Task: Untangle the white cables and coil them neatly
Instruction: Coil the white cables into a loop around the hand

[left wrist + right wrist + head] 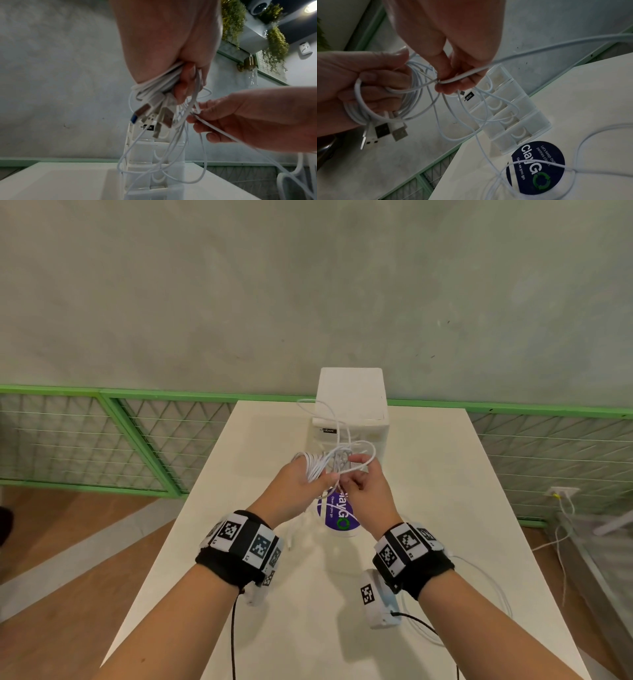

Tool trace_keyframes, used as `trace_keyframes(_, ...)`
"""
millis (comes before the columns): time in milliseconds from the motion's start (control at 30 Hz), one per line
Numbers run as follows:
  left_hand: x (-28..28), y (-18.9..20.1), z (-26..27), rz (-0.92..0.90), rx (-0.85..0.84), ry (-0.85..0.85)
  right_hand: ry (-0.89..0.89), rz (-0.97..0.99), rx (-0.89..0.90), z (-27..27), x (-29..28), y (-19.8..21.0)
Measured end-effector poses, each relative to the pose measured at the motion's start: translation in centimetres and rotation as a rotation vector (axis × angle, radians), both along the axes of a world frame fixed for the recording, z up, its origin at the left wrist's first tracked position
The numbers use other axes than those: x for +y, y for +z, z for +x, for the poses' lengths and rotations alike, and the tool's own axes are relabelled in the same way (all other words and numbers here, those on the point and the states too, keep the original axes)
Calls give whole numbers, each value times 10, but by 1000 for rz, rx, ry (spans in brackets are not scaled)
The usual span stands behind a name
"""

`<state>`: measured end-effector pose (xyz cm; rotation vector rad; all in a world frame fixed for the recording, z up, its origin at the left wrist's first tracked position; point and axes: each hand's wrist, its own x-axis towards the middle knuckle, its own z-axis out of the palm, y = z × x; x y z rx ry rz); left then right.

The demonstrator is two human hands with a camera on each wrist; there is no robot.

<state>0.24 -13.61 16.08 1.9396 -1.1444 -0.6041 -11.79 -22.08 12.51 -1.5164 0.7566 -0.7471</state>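
My left hand [301, 484] grips a coiled bundle of white cables [317, 465] above the table; in the left wrist view its fingers [183, 86] curl round the bundle [159, 83], and several USB plugs [154, 116] hang below. The right wrist view shows the same coil [412, 97] and plugs [385, 131]. My right hand [363, 484] pinches one white strand [462, 79] just right of the bundle. Tangled loops [171, 162] hang down between both hands. That strand trails right and down onto the table [599, 132].
A white drawer box [351, 409] stands at the table's far edge, right behind the hands. A round dark-blue sticker [337, 515] lies on the white table [462, 508] beneath them. Loose white cable [493, 587] loops near the table's right edge. Green mesh railing [102, 436] runs behind.
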Motion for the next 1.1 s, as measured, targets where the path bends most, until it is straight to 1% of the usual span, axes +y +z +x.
trace_keyframes(67,1,1,-1,18,-66,9,23,36,-35,-1,-1,3)
trace_keyframes(100,1,1,-1,26,-74,20,28,47,-56,-2,-1,6)
trace_keyframes(267,0,5,-8,-4,-31,110,65,126,-155,-4,1,19)
trace_keyframes(367,-1,4,-13,-14,1,125,68,153,-150,-1,2,20)
trace_keyframes(500,-3,-3,-14,-5,-34,172,98,76,-53,1,0,8)
trace_keyframes(600,-2,-11,-9,54,-119,144,122,39,31,-1,-3,8)
trace_keyframes(667,0,-13,-6,101,-157,138,56,-22,152,-5,-8,13)
trace_keyframes(733,3,-13,-2,147,-193,132,-117,-128,264,-12,-17,17)
trace_keyframes(767,6,-13,-1,168,-216,115,-220,-226,283,-16,-23,19)
trace_keyframes(800,7,-13,0,186,-239,87,-286,-357,260,-18,-27,22)
trace_keyframes(833,9,-12,1,207,-268,61,-282,-538,222,-20,-32,23)
trace_keyframes(867,10,-12,1,231,-296,35,-211,-753,223,-18,-35,24)
trace_keyframes(900,10,-12,1,250,-323,9,-103,-970,297,-15,-38,24)
trace_keyframes(933,9,-12,0,260,-343,-17,1,-1128,401,-12,-39,26)
trace_keyframes(967,8,-13,0,264,-361,-41,80,-1196,508,-9,-40,28)
trace_keyframes(1000,7,-13,0,268,-374,-61,131,-1197,591,-8,-41,31)
trace_keyframes(1033,7,-14,-1,272,-382,-76,162,-1169,642,-8,-43,31)
trace_keyframes(1100,6,-16,3,288,-375,-85,195,-1108,677,-10,-47,27)
